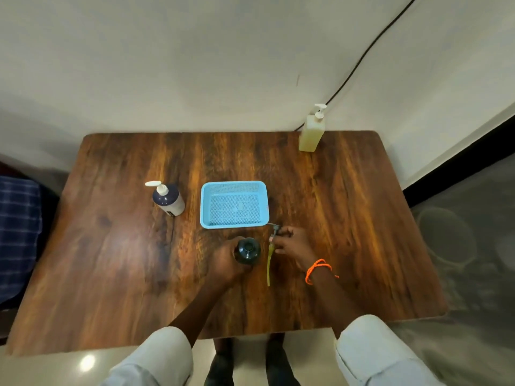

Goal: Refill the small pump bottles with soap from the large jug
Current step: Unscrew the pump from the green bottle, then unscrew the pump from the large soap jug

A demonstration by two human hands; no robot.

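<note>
The person stood at a wooden table (111, 246) set against a pale wall. The left hand (223, 263) gripped a small dark bottle (247, 250) standing upright near the front middle of the table, fingers curled round its left side. The bottle's neck was open, with no pump fitted. The right hand (291, 242) pinched a pump head (274, 228) just to the right of the bottle; its yellowish dip tube (269, 266) hung down beside the bottle, apart from it. An orange cord bracelet (317, 270) sat on the right wrist.

A light-blue plastic basket (204, 201) lay just behind the hands, at the table's centre. To the left of the basket stood a dark-blue pump bottle (168, 200) with a white pump, its label side pale. At the far right edge of the table stood a taller clear pump bottle (310, 133) holding pale yellow liquid, well apart from the rest. A black cable (362, 55) ran up the wall behind it.

Both forearms were bare below light-coloured sleeves. Motion blur softened the fingers; finer detail of the right-hand grip could not be told.
</note>
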